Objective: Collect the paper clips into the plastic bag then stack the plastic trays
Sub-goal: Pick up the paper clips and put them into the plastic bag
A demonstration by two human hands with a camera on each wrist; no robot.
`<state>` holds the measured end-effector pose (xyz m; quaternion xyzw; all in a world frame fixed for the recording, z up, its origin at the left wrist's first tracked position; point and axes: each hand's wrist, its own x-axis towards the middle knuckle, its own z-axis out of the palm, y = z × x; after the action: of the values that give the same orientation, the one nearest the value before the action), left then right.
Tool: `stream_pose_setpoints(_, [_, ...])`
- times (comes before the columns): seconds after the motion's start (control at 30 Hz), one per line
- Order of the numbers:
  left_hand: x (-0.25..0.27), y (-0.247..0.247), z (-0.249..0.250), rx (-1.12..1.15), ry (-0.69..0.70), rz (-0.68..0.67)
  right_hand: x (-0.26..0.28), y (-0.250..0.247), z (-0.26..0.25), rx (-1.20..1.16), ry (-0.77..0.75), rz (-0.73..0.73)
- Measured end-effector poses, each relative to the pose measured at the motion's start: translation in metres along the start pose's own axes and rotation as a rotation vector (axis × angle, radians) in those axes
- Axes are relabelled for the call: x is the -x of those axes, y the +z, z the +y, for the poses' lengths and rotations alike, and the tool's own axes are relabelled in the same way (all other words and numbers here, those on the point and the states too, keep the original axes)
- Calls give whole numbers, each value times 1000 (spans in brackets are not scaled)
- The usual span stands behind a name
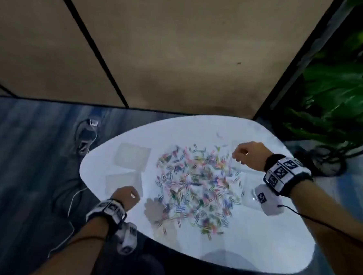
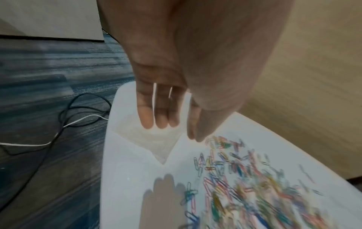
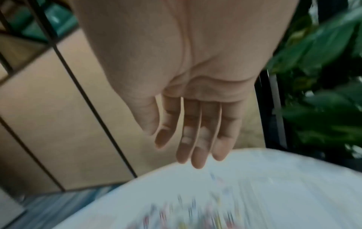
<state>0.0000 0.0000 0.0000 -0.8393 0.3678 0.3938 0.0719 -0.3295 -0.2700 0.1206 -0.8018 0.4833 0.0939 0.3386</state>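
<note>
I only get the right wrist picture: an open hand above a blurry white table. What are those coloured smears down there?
Observer: The head view shows loose coloured paper clips scattered across the middle of the table.
Operator: And the other hand?
Observer: The left hand is empty, fingers straight, above a clear plastic piece near the table's left edge; tray or bag, I cannot tell.

Multicoloured paper clips (image 1: 196,187) — pink, blue, green, yellow — on a white table (image 1: 254,244); clear trays (image 1: 132,155).
</note>
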Motion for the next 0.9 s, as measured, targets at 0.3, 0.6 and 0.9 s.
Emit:
stream_pose_setpoints(0.3, [-136, 72, -39, 284, -149, 312, 5, 248, 61, 187, 28, -284])
stream_pose_setpoints(0.6, [-47, 118, -68, 145, -40, 400, 83, 301, 117, 129, 303, -146])
stream_pose_setpoints(0.9, [16, 102, -66, 158, 38, 435, 51, 354, 87, 104, 51, -12])
